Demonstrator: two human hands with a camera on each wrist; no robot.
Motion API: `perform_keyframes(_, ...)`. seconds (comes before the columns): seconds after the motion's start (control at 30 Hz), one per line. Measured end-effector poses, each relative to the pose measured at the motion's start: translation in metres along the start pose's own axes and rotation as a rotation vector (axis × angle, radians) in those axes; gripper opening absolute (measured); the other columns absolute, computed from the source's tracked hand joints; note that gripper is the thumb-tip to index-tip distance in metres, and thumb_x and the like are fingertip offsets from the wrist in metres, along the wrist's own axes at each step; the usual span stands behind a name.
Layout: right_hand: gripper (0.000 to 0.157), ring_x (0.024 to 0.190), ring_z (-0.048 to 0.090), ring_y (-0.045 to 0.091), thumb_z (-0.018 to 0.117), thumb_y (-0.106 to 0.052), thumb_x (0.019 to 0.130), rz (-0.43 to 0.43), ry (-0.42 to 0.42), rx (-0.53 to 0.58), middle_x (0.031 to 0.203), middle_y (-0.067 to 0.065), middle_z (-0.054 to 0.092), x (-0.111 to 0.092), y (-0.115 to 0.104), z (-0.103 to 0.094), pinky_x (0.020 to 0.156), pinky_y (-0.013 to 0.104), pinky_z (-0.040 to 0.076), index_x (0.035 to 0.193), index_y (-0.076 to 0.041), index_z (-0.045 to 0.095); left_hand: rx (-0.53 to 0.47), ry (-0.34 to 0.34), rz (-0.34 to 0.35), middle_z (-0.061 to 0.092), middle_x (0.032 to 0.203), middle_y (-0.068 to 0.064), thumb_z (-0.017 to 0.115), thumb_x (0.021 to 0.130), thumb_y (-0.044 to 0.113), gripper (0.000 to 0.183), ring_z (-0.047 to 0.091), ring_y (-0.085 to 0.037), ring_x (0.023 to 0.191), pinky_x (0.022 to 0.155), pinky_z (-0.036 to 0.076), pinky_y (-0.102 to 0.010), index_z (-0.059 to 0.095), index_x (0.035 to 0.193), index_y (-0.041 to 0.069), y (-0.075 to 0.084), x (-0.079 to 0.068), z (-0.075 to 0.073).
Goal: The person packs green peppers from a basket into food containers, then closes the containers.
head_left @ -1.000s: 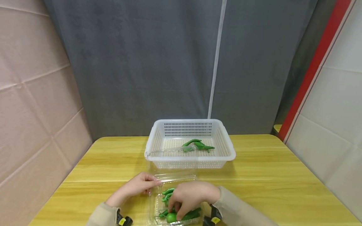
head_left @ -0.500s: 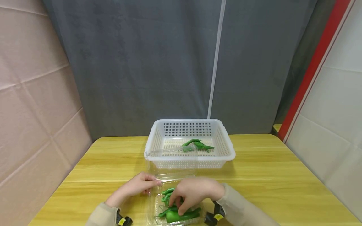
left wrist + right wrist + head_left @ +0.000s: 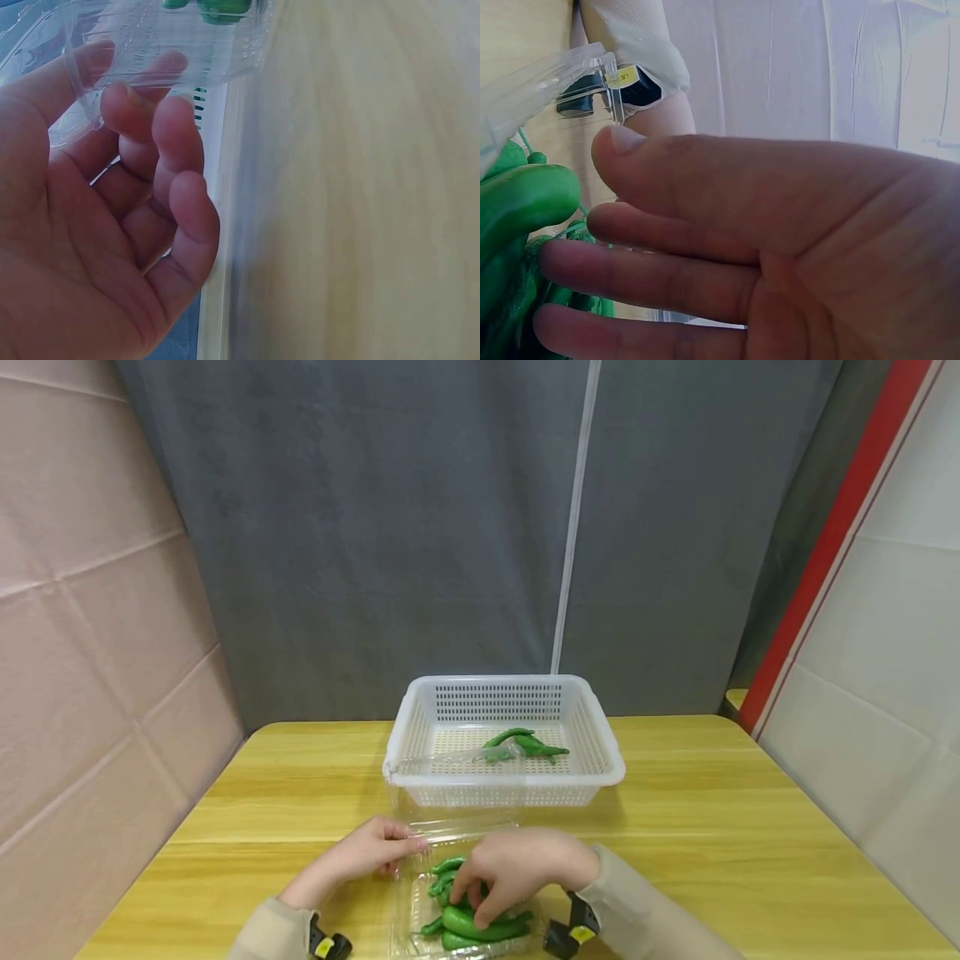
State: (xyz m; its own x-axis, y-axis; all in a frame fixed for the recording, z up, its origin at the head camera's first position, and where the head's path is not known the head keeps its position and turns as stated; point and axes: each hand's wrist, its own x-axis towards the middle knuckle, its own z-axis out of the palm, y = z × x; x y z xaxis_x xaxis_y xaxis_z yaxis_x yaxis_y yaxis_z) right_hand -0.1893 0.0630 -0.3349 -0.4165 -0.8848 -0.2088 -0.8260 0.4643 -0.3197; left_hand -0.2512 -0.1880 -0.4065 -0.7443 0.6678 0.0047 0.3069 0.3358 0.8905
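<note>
My left hand (image 3: 366, 853) pinches the left edge of a clear plastic clamshell box (image 3: 468, 835), whose lid stands raised at the back. In the left wrist view, the thumb and forefinger lie on either side of the plastic wall (image 3: 142, 49). Several green chili peppers (image 3: 480, 925) lie in the box, a thick curved one on top. Over them is my right hand (image 3: 521, 864), palm down with the fingers pointing into the box. The right wrist view shows its fingers nearly straight, with the thumb apart from the curved pepper (image 3: 532, 199). Contact at the other fingertips is unclear.
A white perforated basket (image 3: 592, 777) stands behind the box with a few green peppers (image 3: 528, 746) inside. The transparent lid (image 3: 457, 762) overlaps its front in the head view. Both stand on a wooden table (image 3: 300, 785), with a grey curtain (image 3: 375, 568) behind.
My right hand has shifted slightly up and right from the front of the box. A round-ended pepper under it now lies flat, with a curved pepper over it. The left hand stays still.
</note>
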Motion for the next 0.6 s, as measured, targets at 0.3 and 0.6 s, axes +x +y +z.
perform_keyframes(0.3, 0.03, 0.072, 0.051, -0.015, 0.072, -0.023, 0.088, 0.001, 0.014, 0.0, 0.087, -0.018, 0.066, -0.005, -0.002, -0.004, 0.068, 0.005, 0.042, 0.116, -0.012, 0.07, -0.007, -0.001, 0.009, 0.05, 0.058, -0.002, 0.061, 0.097, 0.023, 0.026, 0.043, -0.01, 0.048, 0.044, 0.034, -0.02, 0.073, 0.095, 0.0, 0.0, 0.001, 0.0)
perform_keyframes(0.6, 0.017, 0.083, 0.06, -0.004, 0.067, -0.016, 0.093, -0.184, 0.501, 0.071, 0.094, -0.008, 0.068, -0.054, 0.006, -0.04, 0.074, 0.016, 0.05, 0.109, -0.011, 0.069, -0.001, 0.007, 0.003, 0.051, 0.056, -0.002, 0.062, 0.096, 0.023, 0.026, 0.042, -0.011, 0.046, 0.044, 0.036, -0.021, 0.072, 0.089, 0.001, -0.001, 0.0, 0.0)
